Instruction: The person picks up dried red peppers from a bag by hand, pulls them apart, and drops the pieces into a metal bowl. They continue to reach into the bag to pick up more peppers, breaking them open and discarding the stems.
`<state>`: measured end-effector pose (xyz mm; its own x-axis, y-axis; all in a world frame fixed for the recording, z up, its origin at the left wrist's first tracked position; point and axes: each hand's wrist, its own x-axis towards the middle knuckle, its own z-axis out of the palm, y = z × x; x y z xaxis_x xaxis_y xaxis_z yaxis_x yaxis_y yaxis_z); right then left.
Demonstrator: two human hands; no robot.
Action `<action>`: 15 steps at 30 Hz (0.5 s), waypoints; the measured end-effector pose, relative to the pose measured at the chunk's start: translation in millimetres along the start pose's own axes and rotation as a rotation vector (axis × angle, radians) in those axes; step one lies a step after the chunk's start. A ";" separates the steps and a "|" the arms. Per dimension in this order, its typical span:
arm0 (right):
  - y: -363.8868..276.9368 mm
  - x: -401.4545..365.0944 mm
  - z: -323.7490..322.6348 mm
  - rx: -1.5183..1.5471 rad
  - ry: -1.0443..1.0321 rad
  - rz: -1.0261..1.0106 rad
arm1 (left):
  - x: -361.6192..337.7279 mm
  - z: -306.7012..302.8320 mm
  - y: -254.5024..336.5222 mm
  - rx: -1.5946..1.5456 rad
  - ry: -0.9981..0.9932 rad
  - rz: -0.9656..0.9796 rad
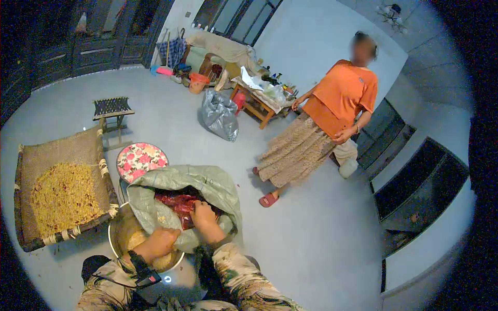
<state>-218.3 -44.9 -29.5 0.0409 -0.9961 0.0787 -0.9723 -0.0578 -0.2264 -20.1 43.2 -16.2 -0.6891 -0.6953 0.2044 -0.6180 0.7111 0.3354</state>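
A pale green woven sack [220,189] stands with its mouth open before me. My left hand [162,242] is closed on the near-left edge of the sack. Inside the mouth lies a dark red plastic bag [179,203], and my right hand [204,217] reaches in with its fingers curled on it. Below the sack's left side is a metal pot [118,228] with yellowish grain [137,239] at its bottom. What else the sack holds is hidden by the red bag and the folds.
To the left lies a woven tray [57,147] of yellow grain with reddish bits. Behind the sack are a flowered round stool [142,159] and a folding stool [113,108]. A person in an orange top [342,96] stands ahead right. A grey plastic bag [219,115] sits by a low table [254,106].
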 end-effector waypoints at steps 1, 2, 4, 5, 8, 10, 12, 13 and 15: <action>-1.5 -2.7 -0.9 0.020 0.004 -0.027 | -0.5 4.9 -1.0 -0.001 0.015 -0.012; -2.7 -4.7 -1.5 0.041 0.008 -0.054 | -0.3 9.5 -3.4 -0.002 0.029 -0.024; -4.5 -8.4 -1.8 0.080 -0.025 -0.124 | -0.6 -5.3 6.1 -0.002 0.039 -0.007; -5.2 -9.8 -2.1 0.100 -0.041 -0.158 | -0.5 -10.8 9.6 -0.002 0.044 0.001; -8.2 -10.6 3.8 0.059 -0.091 -0.151 | 0.7 0.8 2.3 -0.009 0.064 0.058; -7.9 -11.5 5.2 0.047 -0.102 -0.158 | 1.6 -3.4 4.9 0.013 0.053 0.049; -5.8 -11.7 5.7 0.060 -0.116 -0.182 | 2.7 -6.8 6.6 0.024 0.056 0.055; -5.1 -11.6 7.1 0.042 -0.115 -0.181 | 2.9 -7.5 7.1 0.024 0.064 0.064; -4.1 -10.2 11.4 0.006 -0.115 -0.178 | 2.3 -11.8 9.2 0.038 0.069 0.075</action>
<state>-212.1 -35.2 -40.5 0.2382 -0.9712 0.0068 -0.9460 -0.2335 -0.2249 -22.9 46.9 -1.7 -0.7072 -0.6443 0.2911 -0.5801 0.7642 0.2820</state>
